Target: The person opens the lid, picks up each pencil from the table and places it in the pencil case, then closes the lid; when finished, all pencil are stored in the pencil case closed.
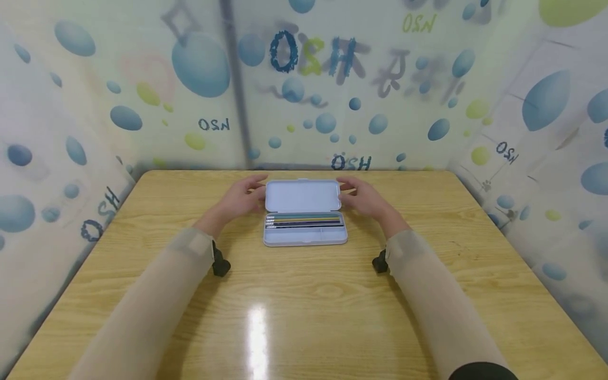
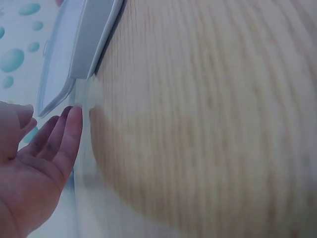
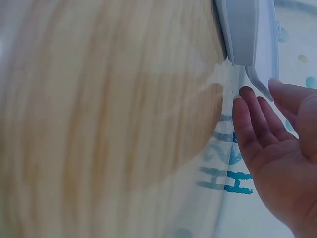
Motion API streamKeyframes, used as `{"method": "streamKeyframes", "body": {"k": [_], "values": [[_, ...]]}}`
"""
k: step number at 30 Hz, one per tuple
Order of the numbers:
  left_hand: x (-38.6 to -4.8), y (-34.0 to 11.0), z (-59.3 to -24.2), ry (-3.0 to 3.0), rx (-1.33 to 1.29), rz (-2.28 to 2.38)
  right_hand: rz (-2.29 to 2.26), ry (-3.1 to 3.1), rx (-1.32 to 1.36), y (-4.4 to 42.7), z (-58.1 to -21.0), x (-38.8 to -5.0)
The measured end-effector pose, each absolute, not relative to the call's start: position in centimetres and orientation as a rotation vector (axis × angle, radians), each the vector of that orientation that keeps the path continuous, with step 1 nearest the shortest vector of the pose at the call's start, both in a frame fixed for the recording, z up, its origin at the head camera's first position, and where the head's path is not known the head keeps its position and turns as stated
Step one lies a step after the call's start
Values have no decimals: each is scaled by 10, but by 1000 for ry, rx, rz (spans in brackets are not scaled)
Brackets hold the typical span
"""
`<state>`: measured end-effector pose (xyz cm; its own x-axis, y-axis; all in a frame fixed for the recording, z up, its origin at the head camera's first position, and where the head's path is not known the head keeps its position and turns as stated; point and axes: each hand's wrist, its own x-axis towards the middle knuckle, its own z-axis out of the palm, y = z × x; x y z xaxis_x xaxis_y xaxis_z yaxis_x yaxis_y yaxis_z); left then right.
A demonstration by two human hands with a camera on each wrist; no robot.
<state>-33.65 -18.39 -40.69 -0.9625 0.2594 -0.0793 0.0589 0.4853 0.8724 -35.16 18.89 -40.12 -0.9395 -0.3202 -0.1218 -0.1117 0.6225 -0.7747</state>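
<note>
A pale blue pencil case (image 1: 304, 237) lies unfolded on the table, its lid (image 1: 303, 195) tipped back on the far side. Several dark, teal and yellow pencils (image 1: 304, 220) lie side by side in the base. At the lid's left edge is my left hand (image 1: 239, 198), fingers loosely extended and a little apart from the lid corner in the left wrist view. My right hand (image 1: 363, 199) is at the right edge; in the right wrist view its thumb (image 3: 285, 91) meets the lid's corner, with relaxed fingers beside it. Firm contact cannot be told.
The wooden table (image 1: 304, 295) carries the case near its far edge. Printed fabric walls (image 1: 294, 126) with blue bubbles enclose the back and both sides. A dark wrist device (image 1: 220, 263) sits under the left cuff, another (image 1: 380, 262) under the right.
</note>
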Motion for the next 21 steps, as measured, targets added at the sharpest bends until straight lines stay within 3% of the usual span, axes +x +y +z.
{"method": "streamKeyframes", "body": {"k": [21], "values": [[-328,-179,-403,2707,279,1510,-1335,2711,-453,190,-400,-344]]}}
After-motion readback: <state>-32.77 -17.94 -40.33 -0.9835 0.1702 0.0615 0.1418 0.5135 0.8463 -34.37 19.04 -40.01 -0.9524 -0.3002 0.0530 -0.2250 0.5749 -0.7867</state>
